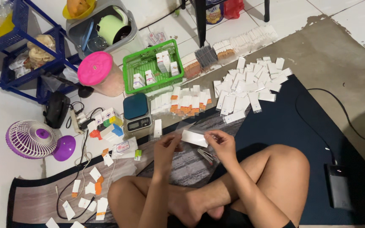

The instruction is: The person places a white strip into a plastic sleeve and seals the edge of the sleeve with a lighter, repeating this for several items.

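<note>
I sit cross-legged on a dark mat (284, 126). A small white flat packet (194, 137) is held between both hands just above my knees. My left hand (167, 148) pinches its left end, where a thin clear plastic sleeve shows. At the right end my right hand (220, 142) grips the packet with fingers curled. Beneath my hands lies a small metal tool (208, 156) on a grey striped cloth (191, 162).
A heap of white packets (252, 82) lies ahead, with orange-and-white ones (184, 102) beside it. Further left stand a digital scale (137, 112), a green basket (151, 65), a pink-lidded jar (98, 74) and a purple fan (36, 139). A black power bank (339, 185) sits right.
</note>
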